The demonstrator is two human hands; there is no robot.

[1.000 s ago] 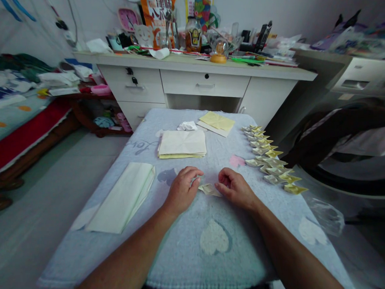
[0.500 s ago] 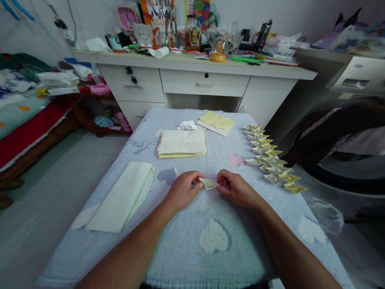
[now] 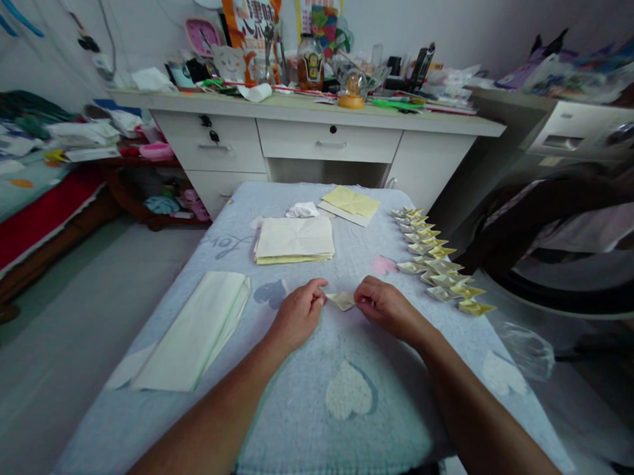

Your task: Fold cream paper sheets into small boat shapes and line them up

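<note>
A small pale folded paper boat [image 3: 342, 301] sits above the middle of the cloth between my hands. My right hand [image 3: 384, 304] pinches its right end between thumb and fingers. At its left tip, my left hand [image 3: 300, 311] has the index finger stretched out and the thumb apart from it, with no grip on the paper. Several finished paper boats [image 3: 436, 266], white and yellowish, stand in a row along the table's right side. Ahead of my hands lies a stack of creased paper sheets [image 3: 295, 237].
A folded pale sheet bundle [image 3: 195, 332] lies at left on the cloth-covered table [image 3: 302, 418]. Yellow and white sheets [image 3: 351, 203] and a crumpled tissue [image 3: 302, 209] are at the back. Beyond stands a cluttered desk [image 3: 329, 143]; a washing machine [image 3: 578, 135] is at right.
My left fingers have loosened from the boat's left tip and spread apart. My right hand keeps its pinch. The whole view has shifted slightly.
</note>
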